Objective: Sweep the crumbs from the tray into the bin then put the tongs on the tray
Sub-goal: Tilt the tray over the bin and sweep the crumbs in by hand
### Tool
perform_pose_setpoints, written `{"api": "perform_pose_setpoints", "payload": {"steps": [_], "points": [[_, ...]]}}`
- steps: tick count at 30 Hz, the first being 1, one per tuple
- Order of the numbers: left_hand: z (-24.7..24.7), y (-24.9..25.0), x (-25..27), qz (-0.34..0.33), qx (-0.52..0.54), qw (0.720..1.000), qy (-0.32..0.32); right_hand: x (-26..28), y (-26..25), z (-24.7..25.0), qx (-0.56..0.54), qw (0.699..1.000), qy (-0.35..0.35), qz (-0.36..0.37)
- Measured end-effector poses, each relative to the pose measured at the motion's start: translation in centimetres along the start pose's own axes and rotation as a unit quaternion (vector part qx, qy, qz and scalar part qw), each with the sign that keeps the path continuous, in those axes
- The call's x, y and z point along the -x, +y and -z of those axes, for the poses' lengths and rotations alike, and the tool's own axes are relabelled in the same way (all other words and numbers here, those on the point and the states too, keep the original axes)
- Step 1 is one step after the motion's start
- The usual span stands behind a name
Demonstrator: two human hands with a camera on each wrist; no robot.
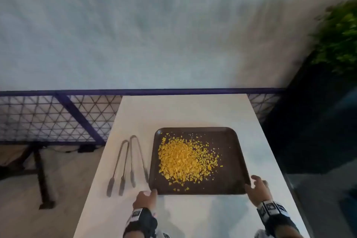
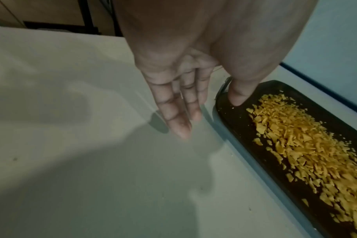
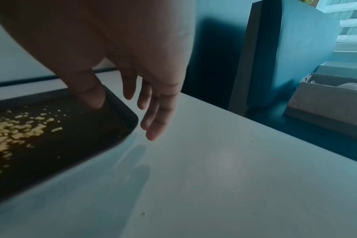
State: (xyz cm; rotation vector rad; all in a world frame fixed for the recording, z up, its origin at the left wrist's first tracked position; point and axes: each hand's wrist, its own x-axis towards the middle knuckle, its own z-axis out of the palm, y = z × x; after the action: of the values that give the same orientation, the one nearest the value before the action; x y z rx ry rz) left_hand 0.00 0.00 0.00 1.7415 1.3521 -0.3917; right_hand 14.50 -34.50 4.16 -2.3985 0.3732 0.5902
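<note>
fingers (image 2: 179, 122) straight beside tray (image 1: 228, 139); tongs (image 1: 127, 162) lengthwise, tips near

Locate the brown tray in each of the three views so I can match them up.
Head: tray lies centre-right on the white table.
Left wrist: tray runs down the right edge.
Right wrist: tray fills the lower left.
Shared landmark: the yellow crumbs piled on it.

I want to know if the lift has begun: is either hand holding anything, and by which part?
Nothing is gripped yet. Each thumb lies on a near corner of the tray; the left hand and right hand have straight fingers.
</note>
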Motion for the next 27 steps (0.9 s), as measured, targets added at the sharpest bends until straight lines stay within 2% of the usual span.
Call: {"api": "perform_pose_setpoints", "payload": {"steps": [5, 10, 13, 19, 22, 27], "points": [[-0.2, 2.1, 2.3, 0.04, 0.168, 0.985, -0.014, -2.0, -0.1, -1.1, 0.019, 0.998, -0.023, -0.046], [-1.2, 2.6, 1.7, 0.035, 0.223, 0.974, -0.008, -4.4, 1.0, -1.8, 0.012, 0.999, 0.006, -0.046], [-1.7, 2.9, 2.2, 0.022, 0.264, 0.964, -0.007, -6.2, 2.6, -2.2, -0.013, 0.999, -0.01, -0.045], [-2.2, 3.2, 3.6, 0.008, 0.295, 0.956, 0.01, -3.9, 0.8, 0.7, -0.036, 0.999, -0.036, 0.005], [-2.1, 3.1, 4.8, 0.017, 0.352, 0.936, 0.012, -3.6, 2.3, 1.4, -0.08, 0.996, -0.037, 0.01], [-0.5, 2.6, 9.2, -0.037, 0.393, 0.919, -0.001, -2.3, 4.9, 2.5, -0.189, 0.979, -0.073, 0.018]]}}
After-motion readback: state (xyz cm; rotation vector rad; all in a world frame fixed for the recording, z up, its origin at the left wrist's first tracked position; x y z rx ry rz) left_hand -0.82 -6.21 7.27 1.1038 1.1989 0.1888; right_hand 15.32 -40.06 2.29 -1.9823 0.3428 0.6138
